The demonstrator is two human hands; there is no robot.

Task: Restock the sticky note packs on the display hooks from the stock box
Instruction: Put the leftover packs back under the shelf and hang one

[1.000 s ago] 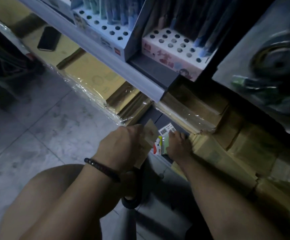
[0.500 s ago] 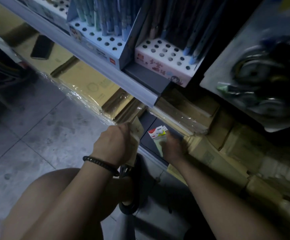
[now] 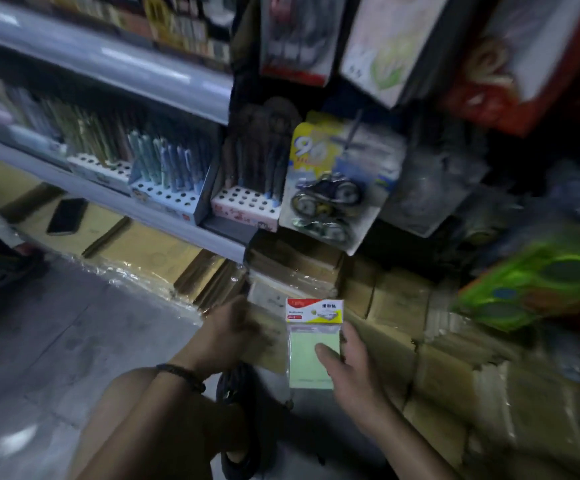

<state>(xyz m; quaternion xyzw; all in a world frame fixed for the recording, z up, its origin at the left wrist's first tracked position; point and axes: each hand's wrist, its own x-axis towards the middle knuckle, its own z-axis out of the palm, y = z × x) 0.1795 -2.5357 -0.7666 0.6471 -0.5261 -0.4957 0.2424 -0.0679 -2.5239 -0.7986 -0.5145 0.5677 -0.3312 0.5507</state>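
Observation:
My right hand (image 3: 352,368) holds a pale green sticky note pack (image 3: 311,358) with a red and yellow header card, thumb across its front, upright and low in the middle of the view. To its left, my left hand (image 3: 229,334), with a dark bracelet on the wrist, grips the flap of the brown stock box (image 3: 267,341) on the floor. Motion blur hides the left fingers. No display hooks show clearly; hanging blister packs fill the upper right.
Grey shelves (image 3: 164,216) with pen display trays (image 3: 177,195) run across the left. A toy motorcycle card (image 3: 337,188) hangs centre. Wrapped brown packs (image 3: 402,306) are stacked along the bottom shelf, a phone (image 3: 67,216) lies on them far left. Grey tiled floor lies at the lower left.
The right hand has lifted the pack out of the box and turned its front towards me. The view has tilted up, showing more shelves and hanging goods. The left hand stays at the box flap.

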